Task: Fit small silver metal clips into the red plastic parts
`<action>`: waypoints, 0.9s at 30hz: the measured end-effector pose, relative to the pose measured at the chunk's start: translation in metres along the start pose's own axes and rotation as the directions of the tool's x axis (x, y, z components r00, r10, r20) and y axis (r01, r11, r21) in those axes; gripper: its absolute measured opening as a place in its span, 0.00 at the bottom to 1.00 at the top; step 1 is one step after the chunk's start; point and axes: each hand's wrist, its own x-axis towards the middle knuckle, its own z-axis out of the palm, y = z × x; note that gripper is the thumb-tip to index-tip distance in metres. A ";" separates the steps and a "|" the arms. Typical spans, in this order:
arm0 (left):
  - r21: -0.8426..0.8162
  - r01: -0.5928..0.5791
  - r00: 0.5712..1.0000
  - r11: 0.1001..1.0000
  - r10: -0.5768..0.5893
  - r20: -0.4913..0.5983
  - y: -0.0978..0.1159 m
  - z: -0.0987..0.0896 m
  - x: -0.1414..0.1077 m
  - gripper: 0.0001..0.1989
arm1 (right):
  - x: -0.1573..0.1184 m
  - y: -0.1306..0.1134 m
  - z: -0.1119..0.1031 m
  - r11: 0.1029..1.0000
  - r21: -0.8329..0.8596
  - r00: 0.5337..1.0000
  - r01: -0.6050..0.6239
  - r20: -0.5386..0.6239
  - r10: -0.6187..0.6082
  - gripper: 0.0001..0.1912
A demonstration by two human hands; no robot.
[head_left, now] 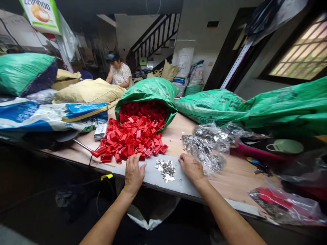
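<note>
A dim, grey-walled room opens in front of me, with a dark-railed staircase (pixel 153 39), one barred window (pixel 300 51) and one co-worker (pixel 122 74) in a spotted top seated at the back. My table (pixel 173 136) has a pale, smooth wooden top, and a flat grey sheet (pixel 150 174) lies along its front edge.

On that sheet, between my hands, sits one loose heap of thin, shiny metal pieces (pixel 166 168), too many to count. My right hand (pixel 192 168) is just to the right of it, thumb and finger pinched on a small thin piece. My left hand (pixel 134 174) is bent over the sheet with its fingertips at the front of the red plastic parts (pixel 133 136); I cannot tell whether it grips one. Those parts are glossy, hollow and boxy, beyond counting, spilling from one crinkled green sack (pixel 148 87) that hides part of the table's rear edge.

Left of the pile stands one small white box (pixel 100 131), near one metal rod (pixel 83 145). A slick blue-and-white sack (pixel 51 115) crowds the left end. Two crumpled clear bags (pixel 204 153) block the space beyond my right hand; one pale green mug (pixel 293 146) sits farther right.
</note>
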 end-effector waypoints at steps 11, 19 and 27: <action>0.480 0.089 0.996 0.873 -0.069 -0.060 0.011 0.003 0.043 0.14 | -0.008 -0.003 -0.008 0.996 0.085 1.000 0.029 -0.002 -0.029 0.08; 0.297 -0.035 0.997 0.954 0.053 -0.052 0.012 -0.011 0.026 0.03 | -0.035 0.006 -0.016 0.872 0.486 0.998 0.049 -0.063 -0.022 0.06; -0.195 -0.225 0.969 0.955 0.241 0.062 0.023 -0.030 -0.020 0.10 | -0.064 -0.018 -0.026 0.643 0.758 0.993 0.110 -0.062 -0.096 0.10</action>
